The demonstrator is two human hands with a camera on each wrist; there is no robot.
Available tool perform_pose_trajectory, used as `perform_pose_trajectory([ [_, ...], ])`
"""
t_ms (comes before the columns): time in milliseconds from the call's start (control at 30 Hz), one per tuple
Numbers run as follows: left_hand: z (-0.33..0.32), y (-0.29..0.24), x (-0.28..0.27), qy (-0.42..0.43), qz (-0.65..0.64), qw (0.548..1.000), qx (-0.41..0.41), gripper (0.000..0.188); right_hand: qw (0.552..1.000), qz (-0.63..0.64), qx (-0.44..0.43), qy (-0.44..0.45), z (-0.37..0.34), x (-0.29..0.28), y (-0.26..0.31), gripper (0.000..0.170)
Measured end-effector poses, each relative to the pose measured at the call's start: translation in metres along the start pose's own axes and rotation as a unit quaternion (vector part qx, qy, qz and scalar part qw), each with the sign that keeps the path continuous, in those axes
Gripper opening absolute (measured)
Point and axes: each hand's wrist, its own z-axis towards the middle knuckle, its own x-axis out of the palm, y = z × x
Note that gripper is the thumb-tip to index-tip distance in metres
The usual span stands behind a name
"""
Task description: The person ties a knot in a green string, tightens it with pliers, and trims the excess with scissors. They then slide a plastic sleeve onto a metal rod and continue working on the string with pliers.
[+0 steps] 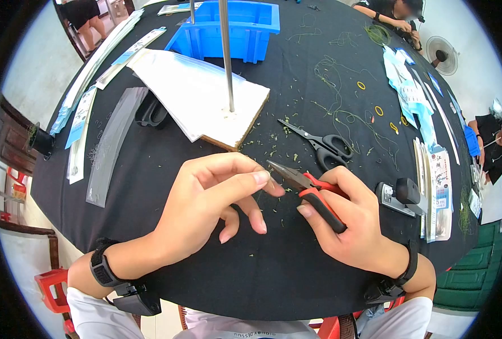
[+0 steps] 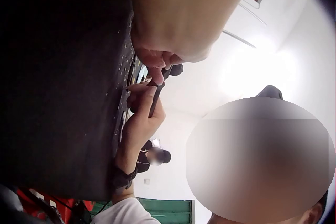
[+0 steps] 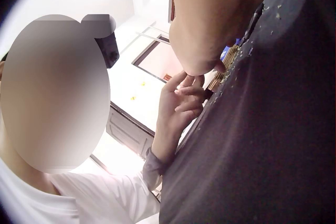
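Note:
Red-and-black pliers [image 1: 322,204] are gripped in the right hand [image 1: 350,220], their jaws pointing up and left toward the other hand. Beside the jaw tips is the left hand [image 1: 208,198], thumb and index fingertip meeting while the other fingers hang curved. Whether something tiny sits between thumb and index finger cannot be told. In the left wrist view the left hand [image 2: 157,58] is near the right hand [image 2: 140,119], which holds the pliers' dark handle. The right wrist view shows the left hand [image 3: 181,100] with bent fingers beside the right hand [image 3: 197,50]; the pliers are hidden there.
Black scissors [image 1: 321,144] lie beyond the pliers. A white-topped board [image 1: 245,96] carries a metal rod [image 1: 227,56], with a blue bin [image 1: 234,28] behind. A stapler [image 1: 399,198] and packets [image 1: 440,192] lie right, a grey plastic strip [image 1: 112,147] left. Green thread [image 1: 347,116] and yellow rings [image 1: 379,111] are scattered beyond.

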Motion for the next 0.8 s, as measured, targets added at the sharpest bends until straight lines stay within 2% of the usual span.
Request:
perform_pose_trajectory([
  [167,0.0016,0.0034,-0.0066,0.021,-0.003,1.000,-0.016,0.017,1.000,0.003,0.000,-0.004,-0.0012,0.0011,-0.0014,0.020],
  [267,0.0012,0.0027,-0.0031,-0.015,0.016,1.000,-0.013,0.017,1.000,0.007,0.002,-0.001,-0.0009,0.0006,-0.0010,0.020],
  [467,-0.0001,0.0037,-0.0035,-0.033,0.051,0.998,0.012,0.017,1.000,-0.006,0.004,0.009,-0.0013,-0.0006,0.0005,0.020],
  [667,0.0010,0.0021,-0.0070,0.020,0.000,1.000,-0.023,0.022,1.000,-0.004,0.000,0.005,-0.0014,0.0001,-0.0009,0.020],
  [800,0.0026,0.0041,-0.0042,0.026,-0.056,0.998,-0.034,0.019,1.000,-0.003,0.004,0.008,-0.0014,-0.0001,-0.0002,0.021],
])
